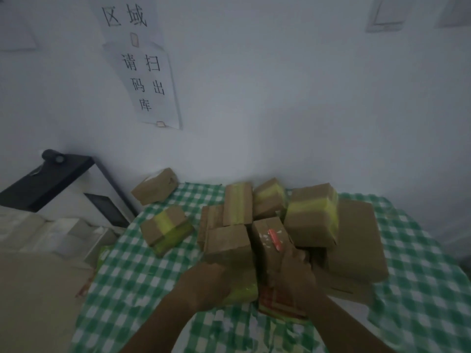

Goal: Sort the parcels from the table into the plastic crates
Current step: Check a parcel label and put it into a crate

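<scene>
Left hand (204,284) clamped on a yellow-taped box (229,253), right hand (293,273) on a red-marked box (270,240); likely lifting both off the counter (153,289) together.

The setting is a small parcel sorting or storage room. Taped cardboard parcels (312,215) are heaped toward the far edge of a table under a green-checked cloth (420,289), against a plain white wall. A paper notice (149,82) on that wall carries printed Chinese characters about scanning goods out of the warehouse.
</scene>
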